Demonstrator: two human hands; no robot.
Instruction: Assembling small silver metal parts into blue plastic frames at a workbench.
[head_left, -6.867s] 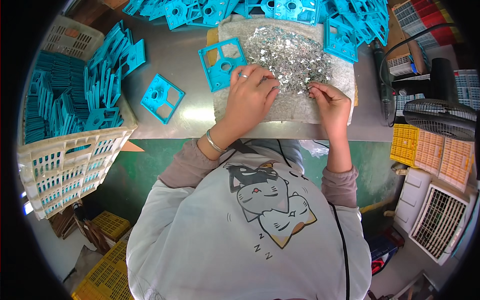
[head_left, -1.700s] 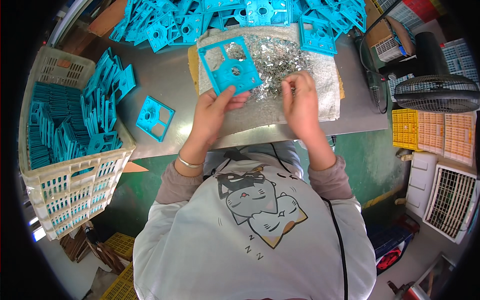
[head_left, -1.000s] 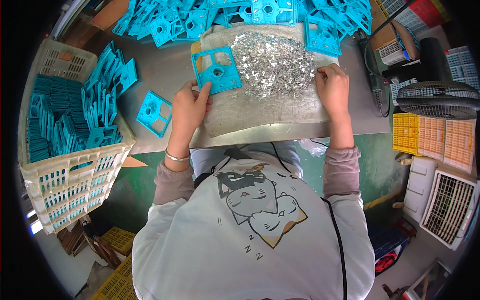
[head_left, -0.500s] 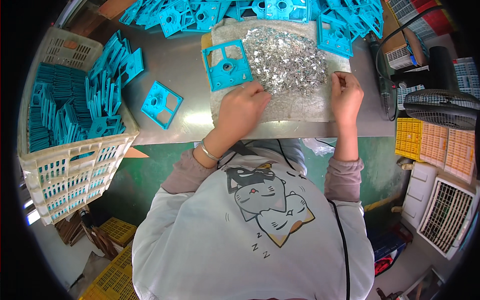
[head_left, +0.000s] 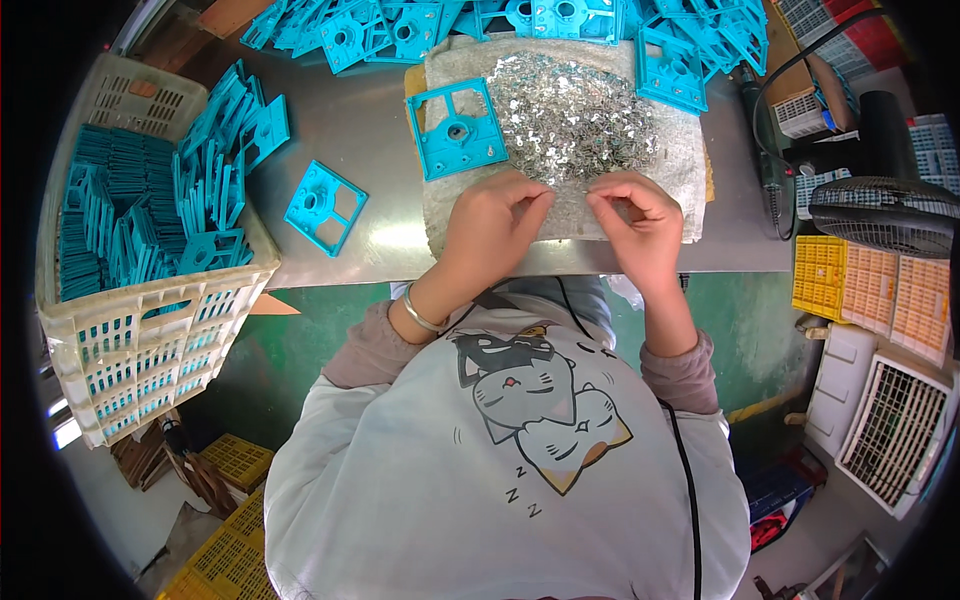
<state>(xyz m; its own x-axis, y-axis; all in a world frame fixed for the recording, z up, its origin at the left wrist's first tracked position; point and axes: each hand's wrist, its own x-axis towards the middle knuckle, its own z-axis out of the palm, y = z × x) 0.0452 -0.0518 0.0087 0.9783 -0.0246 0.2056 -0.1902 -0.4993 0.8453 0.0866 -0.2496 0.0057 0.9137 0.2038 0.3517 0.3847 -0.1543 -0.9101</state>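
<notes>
My left hand point(head_left: 492, 225) is closed in a pinch at the near edge of a heap of small silvery metal pieces point(head_left: 570, 115). Just to its right, my right hand point(head_left: 642, 228) pinches too, thumb and forefinger close to the same edge. The two sets of fingertips face each other, a small gap between them. Anything held in either pinch is too small to make out. The heap rests on a grey cloth point(head_left: 665, 205). Beyond my left hand lies a flat turquoise plastic frame point(head_left: 457, 132) with a round hole and square openings.
Another turquoise frame point(head_left: 325, 208) lies on the metal table point(head_left: 385, 180). A white crate point(head_left: 160, 300) full of such frames stands at the left. More frames point(head_left: 405, 30) are piled along the far side. A corded tool point(head_left: 768, 160) and a black fan point(head_left: 885, 215) are at the right.
My right hand has moved left from the cloth's right side, close to my left hand. My left hand has shifted slightly, its fingertips turning toward the right one.
</notes>
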